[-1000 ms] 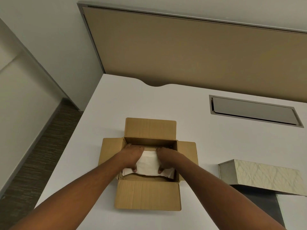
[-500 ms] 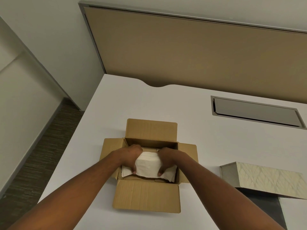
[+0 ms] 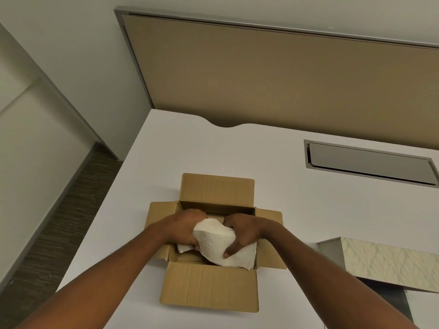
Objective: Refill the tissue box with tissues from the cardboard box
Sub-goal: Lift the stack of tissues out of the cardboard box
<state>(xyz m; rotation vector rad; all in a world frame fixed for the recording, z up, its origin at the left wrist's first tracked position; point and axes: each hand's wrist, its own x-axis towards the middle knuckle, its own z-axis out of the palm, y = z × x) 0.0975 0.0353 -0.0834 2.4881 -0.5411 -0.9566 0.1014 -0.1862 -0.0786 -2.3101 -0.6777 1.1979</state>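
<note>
Head view: left hand [image 3: 184,227] and right hand [image 3: 244,235] each clamp a grip on the tissue stack [image 3: 217,243] inside the cardboard box [image 3: 209,286]. Lower sheets appear loose. Squeeze evenly, lift straight, then carry toward the tissue box [image 3: 384,264].

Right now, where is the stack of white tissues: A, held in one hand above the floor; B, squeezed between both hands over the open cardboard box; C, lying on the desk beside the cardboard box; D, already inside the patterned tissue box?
B: the left hand and right hand squeeze the tissues from both sides over the open cardboard box.
</note>
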